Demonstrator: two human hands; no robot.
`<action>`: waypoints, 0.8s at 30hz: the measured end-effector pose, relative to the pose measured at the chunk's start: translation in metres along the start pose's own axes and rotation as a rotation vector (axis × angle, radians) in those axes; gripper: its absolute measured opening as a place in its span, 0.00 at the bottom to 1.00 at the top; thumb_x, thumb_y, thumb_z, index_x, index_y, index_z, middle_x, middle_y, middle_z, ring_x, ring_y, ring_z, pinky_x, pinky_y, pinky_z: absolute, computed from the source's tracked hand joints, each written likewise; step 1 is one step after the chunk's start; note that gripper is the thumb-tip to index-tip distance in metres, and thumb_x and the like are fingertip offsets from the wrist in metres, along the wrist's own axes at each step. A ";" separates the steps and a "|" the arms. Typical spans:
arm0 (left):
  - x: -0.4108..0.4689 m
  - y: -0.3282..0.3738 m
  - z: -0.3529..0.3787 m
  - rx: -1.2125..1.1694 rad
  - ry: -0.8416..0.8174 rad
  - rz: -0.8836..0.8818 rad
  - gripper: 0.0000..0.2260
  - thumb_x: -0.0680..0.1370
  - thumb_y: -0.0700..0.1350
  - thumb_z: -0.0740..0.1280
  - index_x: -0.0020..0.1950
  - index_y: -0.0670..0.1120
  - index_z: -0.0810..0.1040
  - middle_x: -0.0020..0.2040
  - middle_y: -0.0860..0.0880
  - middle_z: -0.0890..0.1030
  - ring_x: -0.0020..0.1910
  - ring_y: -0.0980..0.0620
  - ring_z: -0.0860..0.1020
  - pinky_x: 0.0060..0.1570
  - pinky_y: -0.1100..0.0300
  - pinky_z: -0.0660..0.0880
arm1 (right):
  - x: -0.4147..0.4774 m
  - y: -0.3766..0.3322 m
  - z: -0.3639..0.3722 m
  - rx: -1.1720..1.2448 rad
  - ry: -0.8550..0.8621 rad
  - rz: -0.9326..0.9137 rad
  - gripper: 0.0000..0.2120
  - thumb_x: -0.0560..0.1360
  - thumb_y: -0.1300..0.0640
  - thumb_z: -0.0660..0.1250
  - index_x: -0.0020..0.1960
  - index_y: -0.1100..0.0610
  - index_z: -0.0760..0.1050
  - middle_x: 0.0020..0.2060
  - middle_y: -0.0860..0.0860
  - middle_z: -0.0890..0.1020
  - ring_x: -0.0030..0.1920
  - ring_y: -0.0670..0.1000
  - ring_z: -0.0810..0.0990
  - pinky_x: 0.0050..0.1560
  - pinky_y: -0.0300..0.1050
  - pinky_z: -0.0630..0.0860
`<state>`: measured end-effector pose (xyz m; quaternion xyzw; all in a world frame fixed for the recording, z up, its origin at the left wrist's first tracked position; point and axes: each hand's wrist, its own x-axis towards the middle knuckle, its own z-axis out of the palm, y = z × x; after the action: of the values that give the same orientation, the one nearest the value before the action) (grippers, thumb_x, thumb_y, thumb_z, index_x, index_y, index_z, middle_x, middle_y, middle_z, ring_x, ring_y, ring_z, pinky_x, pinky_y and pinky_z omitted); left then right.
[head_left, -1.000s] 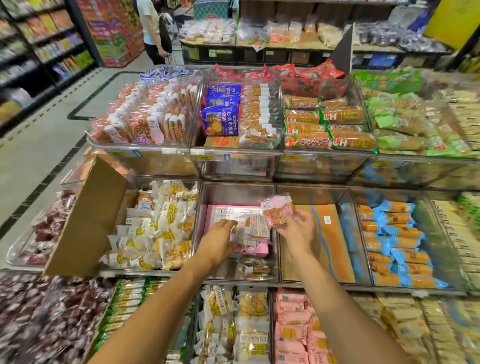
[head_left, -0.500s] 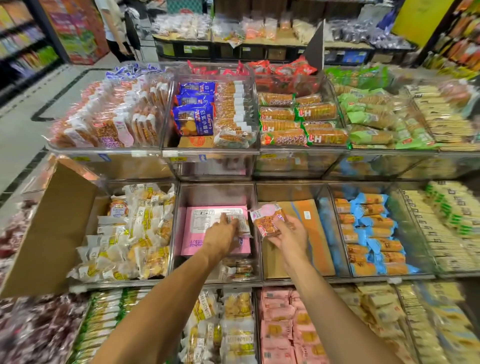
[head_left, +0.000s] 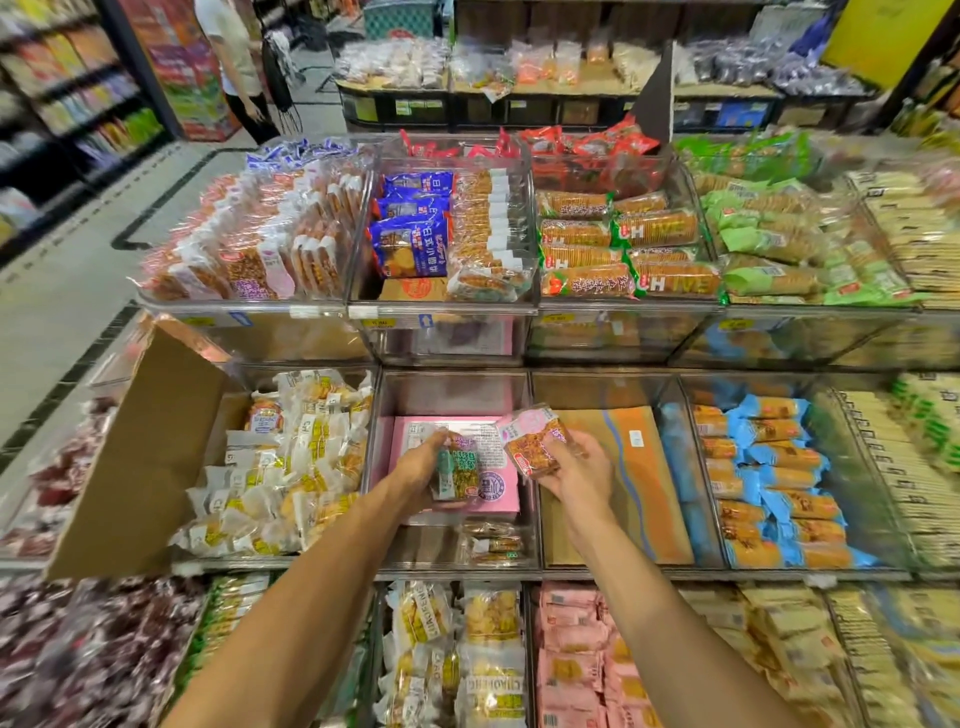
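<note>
Person's L hand (head_left: 418, 470) curls round a green-label snack pkt (head_left: 461, 467) at its left edge. The pkt is held just above the pink box (head_left: 501, 493) lying in the middle clear bin (head_left: 452, 387). Its long axis runs near-to-far, printed face up. R hand (head_left: 579, 475) grips a pink-label snack pkt (head_left: 535, 441), fingers curled round its near-right side. That pkt is tilted, pink end pointing far-left, approx over the bin's right wall. The two pkts are just beside each other; contact can't be told. Print on both is too small to read. Cracker sleeves (head_left: 670, 283) in the upper tier show "H" and "IVE" upside down.
</note>
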<state>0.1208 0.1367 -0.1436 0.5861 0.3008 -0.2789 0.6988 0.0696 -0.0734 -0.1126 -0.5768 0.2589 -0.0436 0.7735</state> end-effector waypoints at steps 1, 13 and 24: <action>0.007 -0.004 -0.004 0.011 0.029 0.002 0.26 0.83 0.62 0.63 0.65 0.39 0.79 0.55 0.35 0.86 0.51 0.34 0.86 0.43 0.37 0.84 | 0.001 0.000 0.002 -0.002 -0.011 -0.004 0.09 0.80 0.65 0.71 0.59 0.60 0.78 0.55 0.60 0.85 0.52 0.59 0.87 0.40 0.45 0.85; -0.005 0.010 0.001 0.428 0.296 0.084 0.11 0.81 0.39 0.70 0.60 0.33 0.79 0.43 0.42 0.82 0.37 0.47 0.78 0.41 0.52 0.79 | 0.006 0.014 0.007 -0.123 -0.029 0.031 0.10 0.79 0.64 0.73 0.60 0.58 0.79 0.54 0.57 0.86 0.48 0.57 0.87 0.48 0.54 0.86; -0.030 0.028 -0.003 0.173 0.274 0.592 0.02 0.80 0.38 0.63 0.49 0.43 0.71 0.47 0.39 0.79 0.46 0.37 0.82 0.46 0.40 0.84 | 0.013 0.016 -0.009 -0.163 0.079 -0.045 0.10 0.80 0.61 0.72 0.58 0.50 0.75 0.54 0.53 0.84 0.47 0.53 0.85 0.45 0.53 0.84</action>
<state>0.1217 0.1456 -0.1035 0.7372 0.1839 -0.0072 0.6501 0.0727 -0.0804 -0.1332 -0.6413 0.2789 -0.0622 0.7121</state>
